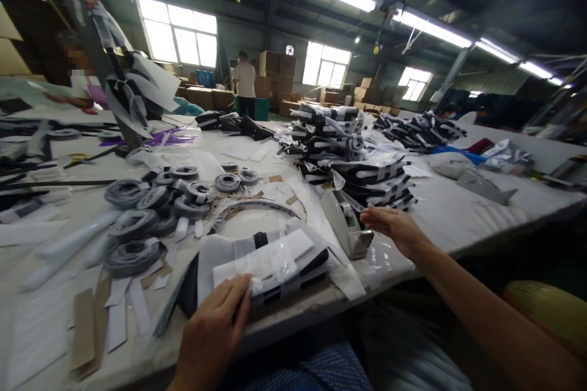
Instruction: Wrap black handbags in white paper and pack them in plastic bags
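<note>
My left hand (220, 317) lies on the near left corner of a flat bundle, fingers stretched over its top. The bundle has a white packet (270, 256) in clear, shiny film on dark and grey fabric (215, 253), with a black clip-like piece (260, 238) at its far edge. To the right stands a grey tape dispenser (342, 226) near the table edge. Beside its front end is my right hand (389, 226), fingertips closed together in a pinch. Whether tape is between those fingertips is too small to make out.
Coiled grey strips (132, 256) lie left, with card strips (85, 324) before them. Stacked black-and-white folded goods (367, 177) stand behind the dispenser. A slanted post (110, 61) rises at left. Two people (245, 82) are further off. A second dispenser-like grey object (483, 186) sits right.
</note>
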Demonstrator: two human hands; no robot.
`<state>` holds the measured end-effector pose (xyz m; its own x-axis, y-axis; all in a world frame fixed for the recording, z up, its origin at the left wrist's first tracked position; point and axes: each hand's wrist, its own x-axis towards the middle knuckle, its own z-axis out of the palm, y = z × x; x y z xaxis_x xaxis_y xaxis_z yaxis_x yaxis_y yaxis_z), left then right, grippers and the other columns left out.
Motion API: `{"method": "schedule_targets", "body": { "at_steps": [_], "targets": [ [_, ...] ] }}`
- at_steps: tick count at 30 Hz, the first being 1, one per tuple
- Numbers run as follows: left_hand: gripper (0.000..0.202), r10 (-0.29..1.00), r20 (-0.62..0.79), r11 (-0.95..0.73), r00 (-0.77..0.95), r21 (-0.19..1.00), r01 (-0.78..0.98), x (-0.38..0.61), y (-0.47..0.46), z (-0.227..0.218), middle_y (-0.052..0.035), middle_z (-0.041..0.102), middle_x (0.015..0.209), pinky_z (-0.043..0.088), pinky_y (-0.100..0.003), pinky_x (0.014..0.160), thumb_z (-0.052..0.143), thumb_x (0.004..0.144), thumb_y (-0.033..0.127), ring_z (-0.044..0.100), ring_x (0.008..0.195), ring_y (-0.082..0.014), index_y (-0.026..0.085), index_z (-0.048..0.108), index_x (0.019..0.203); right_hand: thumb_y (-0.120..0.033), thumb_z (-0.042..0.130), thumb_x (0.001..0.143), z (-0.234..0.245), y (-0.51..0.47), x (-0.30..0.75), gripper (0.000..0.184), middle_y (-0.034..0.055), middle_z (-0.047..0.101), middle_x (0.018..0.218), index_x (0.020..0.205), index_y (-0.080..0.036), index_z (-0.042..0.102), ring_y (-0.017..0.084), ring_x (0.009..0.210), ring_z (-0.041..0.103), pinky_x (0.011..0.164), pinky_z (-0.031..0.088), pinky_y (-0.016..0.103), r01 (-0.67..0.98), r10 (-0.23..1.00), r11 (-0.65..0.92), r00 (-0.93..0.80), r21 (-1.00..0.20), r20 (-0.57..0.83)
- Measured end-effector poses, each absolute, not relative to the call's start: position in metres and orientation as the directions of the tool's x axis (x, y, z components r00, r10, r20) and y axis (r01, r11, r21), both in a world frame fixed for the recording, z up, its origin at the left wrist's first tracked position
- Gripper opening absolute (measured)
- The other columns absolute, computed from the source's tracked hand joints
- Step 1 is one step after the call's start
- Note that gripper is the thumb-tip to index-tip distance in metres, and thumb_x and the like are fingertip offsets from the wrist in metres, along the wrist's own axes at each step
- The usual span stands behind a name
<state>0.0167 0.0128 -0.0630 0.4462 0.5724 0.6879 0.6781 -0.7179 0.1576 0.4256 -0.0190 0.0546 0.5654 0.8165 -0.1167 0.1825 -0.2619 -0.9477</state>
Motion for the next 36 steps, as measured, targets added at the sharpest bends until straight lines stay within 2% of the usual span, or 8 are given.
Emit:
{"method": "schedule_targets", "body": {
  "at_steps": [3,16,20,23,25,30,33,36],
  "targets": [
    [0.038,0.577,0.686,-0.713,0.443,0.160,0.683,0.016,0.013,-0.065,-0.0056,0.075,0.112,0.060,-0.034,0.085,0.040,0.102,0.040,0.073,0.100,-0.0243,0.020,0.068,0.118,-0.051,0.072,0.080,0.061,-0.045,0.418,0.036,0.0130,0.078,0.097,0.087,-0.016,0.075,0.024,0.090,0.075,0.085,0.060,0.034,0.132,0.794,-0.189,0.604,-0.973,-0.072],
    [0.041,0.588,0.661,-0.701,0.467,0.128,0.702,0.013,0.013,-0.073,-0.0036,0.073,0.117,0.058,-0.038,0.086,0.037,0.103,0.044,0.071,0.103,-0.0251,0.022,0.063,0.124,-0.046,0.085,0.064,0.002,-0.108,0.404,0.037,0.0110,0.078,0.087,0.085,-0.015,0.079,0.020,0.080,0.074,0.078,0.060,0.028,-0.086,0.720,-0.249,0.650,-0.965,-0.244],
    [0.040,0.590,0.660,-0.699,0.466,0.127,0.704,0.013,0.014,-0.074,-0.0035,0.073,0.117,0.058,-0.037,0.086,0.037,0.103,0.044,0.071,0.104,-0.0249,0.022,0.062,0.125,-0.055,0.081,0.067,-0.018,-0.107,0.406,0.041,0.0060,0.074,0.077,0.081,-0.017,0.076,0.015,0.060,0.065,0.059,0.057,0.027,0.070,0.741,-0.254,0.655,-0.965,-0.148],
    [0.041,0.589,0.654,-0.705,0.474,0.129,0.697,0.012,0.013,-0.073,-0.0041,0.072,0.119,0.057,-0.038,0.088,0.037,0.103,0.044,0.071,0.105,-0.0253,0.021,0.061,0.127,-0.059,0.074,0.073,-0.030,-0.103,0.414,0.044,-0.0029,0.056,0.050,0.081,-0.015,0.075,0.009,0.041,0.045,0.041,0.039,0.022,0.200,0.770,-0.280,0.630,-0.939,-0.096],
    [0.040,0.591,0.650,-0.708,0.478,0.135,0.693,0.012,0.013,-0.073,-0.0041,0.072,0.120,0.056,-0.039,0.090,0.037,0.103,0.043,0.070,0.105,-0.0256,0.021,0.060,0.128,-0.060,0.070,0.076,-0.034,-0.099,0.422,0.045,-0.0063,0.045,0.042,0.082,-0.015,0.075,0.008,0.037,0.037,0.038,0.030,0.022,0.274,0.782,-0.299,0.619,-0.914,-0.070],
    [0.040,0.602,0.650,-0.705,0.465,0.157,0.692,0.013,0.013,-0.074,-0.0040,0.072,0.120,0.056,-0.040,0.089,0.037,0.103,0.042,0.070,0.105,-0.0265,0.021,0.061,0.127,-0.049,0.071,0.075,-0.026,-0.098,0.444,0.030,0.0016,0.067,0.058,0.077,-0.020,0.077,0.016,0.049,0.055,0.048,0.042,0.027,0.545,0.818,-0.332,0.573,-0.770,0.053],
    [0.041,0.597,0.657,-0.706,0.460,0.158,0.690,0.014,0.013,-0.075,-0.0046,0.072,0.119,0.056,-0.041,0.090,0.038,0.103,0.043,0.070,0.105,-0.0269,0.020,0.061,0.127,-0.043,0.070,0.073,-0.016,-0.107,0.454,0.020,0.0060,0.077,0.085,0.078,-0.025,0.078,0.027,0.080,0.069,0.071,0.053,0.036,0.683,0.839,-0.310,0.524,-0.661,0.147],
    [0.040,0.591,0.663,-0.709,0.460,0.155,0.687,0.014,0.012,-0.074,-0.0054,0.072,0.119,0.056,-0.042,0.090,0.038,0.103,0.042,0.071,0.104,-0.0274,0.020,0.063,0.125,-0.035,0.062,0.079,0.002,-0.119,0.459,0.022,0.0058,0.077,0.102,0.092,-0.028,0.078,0.028,0.093,0.070,0.084,0.053,0.039,0.839,0.901,-0.230,0.375,-0.494,0.218]
  ]
}}
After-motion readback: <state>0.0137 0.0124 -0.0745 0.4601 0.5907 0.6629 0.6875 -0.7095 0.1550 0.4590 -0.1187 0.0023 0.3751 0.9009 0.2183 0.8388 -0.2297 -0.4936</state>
